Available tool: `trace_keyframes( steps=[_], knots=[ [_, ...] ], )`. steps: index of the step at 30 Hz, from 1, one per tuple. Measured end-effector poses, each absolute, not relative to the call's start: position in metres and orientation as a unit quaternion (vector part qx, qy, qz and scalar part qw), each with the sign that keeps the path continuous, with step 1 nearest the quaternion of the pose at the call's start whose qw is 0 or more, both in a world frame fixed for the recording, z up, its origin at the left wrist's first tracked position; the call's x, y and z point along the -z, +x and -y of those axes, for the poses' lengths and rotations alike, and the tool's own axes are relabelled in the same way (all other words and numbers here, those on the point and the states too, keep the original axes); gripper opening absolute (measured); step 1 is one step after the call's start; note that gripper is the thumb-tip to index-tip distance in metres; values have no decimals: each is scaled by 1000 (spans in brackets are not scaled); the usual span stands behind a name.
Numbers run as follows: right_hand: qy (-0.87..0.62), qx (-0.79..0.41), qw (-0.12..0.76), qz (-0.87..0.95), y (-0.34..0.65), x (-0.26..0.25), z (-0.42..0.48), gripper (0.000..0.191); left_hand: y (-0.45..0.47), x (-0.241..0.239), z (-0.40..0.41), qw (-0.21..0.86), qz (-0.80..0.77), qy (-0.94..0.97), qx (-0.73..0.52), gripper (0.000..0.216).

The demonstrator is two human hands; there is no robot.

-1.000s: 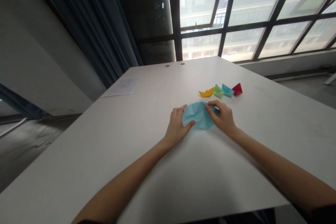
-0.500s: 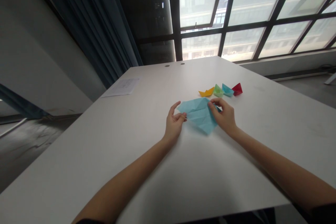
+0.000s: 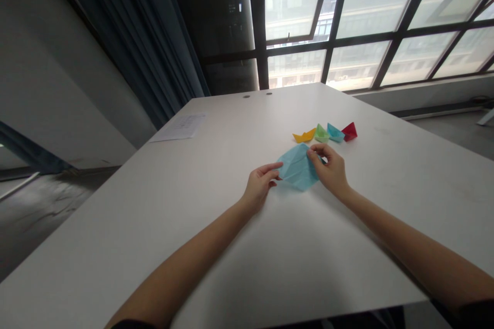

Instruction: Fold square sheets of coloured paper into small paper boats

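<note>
Paper (image 3: 298,168), light blue and creased, is held over the white table (image 3: 216,180), near the folded boats (image 3: 321,133). Since half a second ago, its left part has drawn in toward the right; the left hand (image 3: 261,184), its forefinger then raised, now pinches the left edge. The right hand (image 3: 329,167) pinches the upper right, as before. One corner points toward the wearer (the long axis is unclear).

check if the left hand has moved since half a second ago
Yes: judged against the yellow paper boat, the left hand has shifted right, mostly at its fingers.
</note>
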State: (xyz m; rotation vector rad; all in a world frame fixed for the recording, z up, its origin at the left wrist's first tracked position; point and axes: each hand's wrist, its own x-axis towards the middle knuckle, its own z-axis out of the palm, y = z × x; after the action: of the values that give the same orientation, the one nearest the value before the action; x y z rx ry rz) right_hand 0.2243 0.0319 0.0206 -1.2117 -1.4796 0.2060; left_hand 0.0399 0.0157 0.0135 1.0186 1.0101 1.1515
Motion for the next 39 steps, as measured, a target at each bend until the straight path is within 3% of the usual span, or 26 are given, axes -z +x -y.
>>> trace_keyframes(
  steps=[7, 13, 21, 29, 39],
  knots=[
    [-482, -64, 542, 685, 222, -20, -26, 14, 34, -28, -13, 354, -496, 672, -422, 27],
    [-440, -106, 515, 728, 217, -22, -17, 15, 31, -40, -6, 278, -410, 772, -400, 24],
    [-406, -161, 497, 750, 217, -23, -13, 16, 28, -45, -4, 279, -323, 815, -393, 13],
    [-368, -225, 487, 759, 217, -22, -14, 12, 26, -44, -6, 268, -306, 833, -376, 15],
    [-393, -214, 496, 744, 215, -24, -13, 15, 23, -37, -13, 328, -331, 786, -407, 13]
  ],
)
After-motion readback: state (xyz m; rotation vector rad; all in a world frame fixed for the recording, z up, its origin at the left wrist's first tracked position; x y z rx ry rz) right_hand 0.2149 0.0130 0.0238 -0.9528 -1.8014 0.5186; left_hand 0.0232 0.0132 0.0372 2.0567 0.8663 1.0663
